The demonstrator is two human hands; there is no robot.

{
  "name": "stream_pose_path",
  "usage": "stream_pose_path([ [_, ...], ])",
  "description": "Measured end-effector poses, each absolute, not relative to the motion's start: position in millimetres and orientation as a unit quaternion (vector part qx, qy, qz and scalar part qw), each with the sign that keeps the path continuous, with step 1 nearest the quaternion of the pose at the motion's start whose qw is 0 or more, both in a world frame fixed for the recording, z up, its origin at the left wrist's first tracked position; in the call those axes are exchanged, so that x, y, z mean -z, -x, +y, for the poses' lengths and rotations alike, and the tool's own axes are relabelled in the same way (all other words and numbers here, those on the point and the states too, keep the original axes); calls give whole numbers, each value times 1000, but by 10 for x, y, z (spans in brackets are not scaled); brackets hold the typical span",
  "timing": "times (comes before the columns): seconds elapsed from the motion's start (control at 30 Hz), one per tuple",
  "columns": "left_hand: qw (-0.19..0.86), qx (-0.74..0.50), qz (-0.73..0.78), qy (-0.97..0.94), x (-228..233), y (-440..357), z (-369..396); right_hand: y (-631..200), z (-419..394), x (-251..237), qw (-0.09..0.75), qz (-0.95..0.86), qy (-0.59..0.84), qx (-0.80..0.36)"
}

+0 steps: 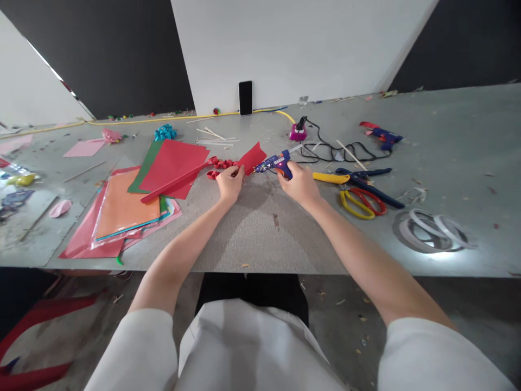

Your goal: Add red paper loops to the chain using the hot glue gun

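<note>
- The left hand (230, 183) pinches a red paper chain (222, 165) between its fingertips, holding it down on the grey mat (260, 228), with a flat red strip (253, 157) running on toward the nozzle.
- The right hand (299, 184) is wrapped tight around the handle of a blue glue gun (277, 163), its tip aimed at the strip, just beside the left fingers.
- Risk, as I judge it: the nozzle sits very near those fingertips, so a slip could burn them or smear glue.
- The black cord (325, 149) trails back to a pink plug (298, 132); a tug could pull the aim off.
- Scissors (360, 202) and tape rolls (427, 231) lie to the right, coloured paper sheets (130, 209) to the left.
</note>
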State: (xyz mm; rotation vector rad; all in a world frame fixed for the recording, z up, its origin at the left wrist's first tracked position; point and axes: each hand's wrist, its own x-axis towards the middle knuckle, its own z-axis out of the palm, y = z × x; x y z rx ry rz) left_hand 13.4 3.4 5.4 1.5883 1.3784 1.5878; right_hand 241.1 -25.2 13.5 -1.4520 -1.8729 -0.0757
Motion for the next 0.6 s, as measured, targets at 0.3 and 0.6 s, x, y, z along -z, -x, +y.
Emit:
stream_pose_path([
  [0.3,249,-580,508,-586,-44,-134,45,-2418,-242,-150,377,-726,575,32],
  [0.6,258,-585,502,-582,-84,-145,-2,-2437,-237,-157,385,-722,574,31],
])
